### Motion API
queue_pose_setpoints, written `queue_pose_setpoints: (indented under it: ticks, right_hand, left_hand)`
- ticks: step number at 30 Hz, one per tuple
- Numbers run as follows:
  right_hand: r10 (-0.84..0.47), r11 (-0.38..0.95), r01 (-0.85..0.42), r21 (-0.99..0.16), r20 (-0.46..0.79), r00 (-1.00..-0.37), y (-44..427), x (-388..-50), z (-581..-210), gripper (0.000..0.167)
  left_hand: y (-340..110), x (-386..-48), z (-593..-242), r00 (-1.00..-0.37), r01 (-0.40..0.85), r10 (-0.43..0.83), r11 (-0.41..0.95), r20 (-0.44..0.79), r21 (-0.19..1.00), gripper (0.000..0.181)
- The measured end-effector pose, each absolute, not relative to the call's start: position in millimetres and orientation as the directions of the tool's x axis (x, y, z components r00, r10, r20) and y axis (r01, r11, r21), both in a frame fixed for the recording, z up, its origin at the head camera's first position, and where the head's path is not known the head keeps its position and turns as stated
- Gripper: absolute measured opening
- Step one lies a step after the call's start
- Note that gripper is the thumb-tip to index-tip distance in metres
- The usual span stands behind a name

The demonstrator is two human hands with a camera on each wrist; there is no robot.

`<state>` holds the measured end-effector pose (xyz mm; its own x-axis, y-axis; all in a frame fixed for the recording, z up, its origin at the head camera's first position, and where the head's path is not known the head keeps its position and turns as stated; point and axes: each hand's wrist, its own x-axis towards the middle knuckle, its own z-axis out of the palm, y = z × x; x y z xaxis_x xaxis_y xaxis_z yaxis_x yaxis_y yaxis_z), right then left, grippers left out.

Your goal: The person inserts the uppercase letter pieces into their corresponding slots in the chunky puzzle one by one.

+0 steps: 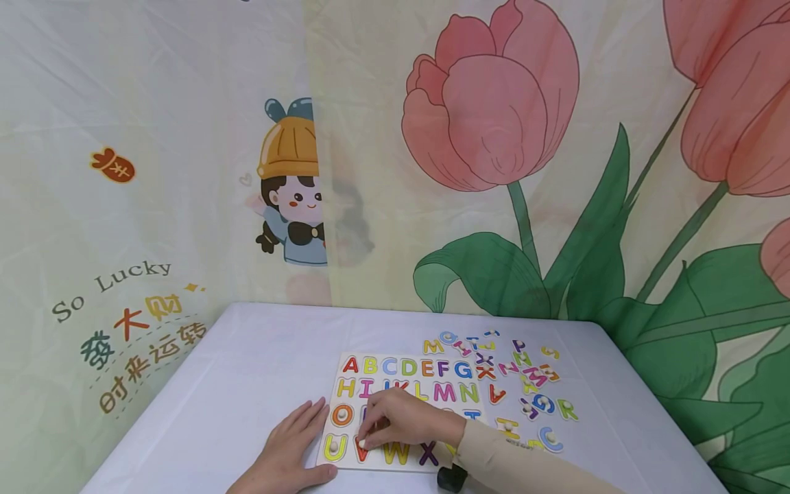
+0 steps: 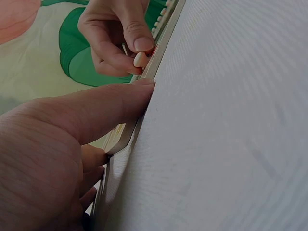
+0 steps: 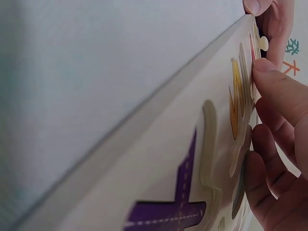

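A letter board (image 1: 328, 460) lies on the table. My left hand (image 1: 286, 446) rests at its lower-left corner, fingers fairly straight along the left side; in the left wrist view the thumb of my left hand (image 2: 62, 125) presses the front edge. Over the bottom row, my right hand (image 1: 404, 418) pinches the red V (image 1: 361, 453) at its place between the yellow U (image 1: 328, 451) and the yellow W (image 1: 404, 454). A pale knob (image 2: 140, 59) shows beside the right fingertips in the left wrist view. The right wrist view shows the thumb and fingers of my right hand (image 3: 284, 125) close to the board's face.
Loose letters lie right of and behind the board, among them a green R (image 1: 566, 409), a blue C (image 1: 549, 439) and a yellow M (image 1: 433, 346). A black object (image 1: 452, 478) sits at the board's front edge, under the right sleeve (image 1: 512, 456). A printed curtain hangs behind the table.
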<state>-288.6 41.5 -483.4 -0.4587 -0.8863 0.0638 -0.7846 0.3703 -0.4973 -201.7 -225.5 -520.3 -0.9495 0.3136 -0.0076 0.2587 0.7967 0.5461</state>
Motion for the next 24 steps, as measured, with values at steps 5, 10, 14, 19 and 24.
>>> queue_pose_setpoints:
  ticks: [5, 10, 14, 19, 24]
  right_hand:
    - [-0.881, 0.382, -0.784, -0.490, 0.062, -0.469, 40.9, -287.9, -483.8, 0.016]
    - [-0.875, 0.393, -0.762, -0.514, 0.045, -0.482, 43.2, -286.9, -482.6, 0.018]
    - [-0.849, 0.419, -0.709, -0.567, 0.032, -0.528, 51.7, -288.0, -476.0, 0.020]
    - [-0.781, 0.449, -0.644, -0.619, 0.077, -0.619, 71.3, -305.2, -467.5, 0.020]
    - [-0.657, 0.521, -0.588, -0.619, 0.148, -0.739, 99.0, -334.3, -463.9, 0.023]
  left_hand:
    - [-225.2, -202.4, -520.6, -0.950, 0.258, 0.311, 0.800, -0.008, 0.541, 0.108]
    - [-225.1, -202.3, -521.4, -0.950, 0.254, 0.310, 0.803, -0.015, 0.538, 0.108]
    - [-225.2, -201.0, -522.4, -0.948, 0.271, 0.318, 0.794, 0.008, 0.544, 0.108]
    - [-225.3, -200.1, -522.3, -0.949, 0.275, 0.315, 0.788, 0.024, 0.552, 0.108]
    - [-224.7, -201.0, -522.0, -0.953, 0.254, 0.304, 0.793, 0.003, 0.554, 0.109]
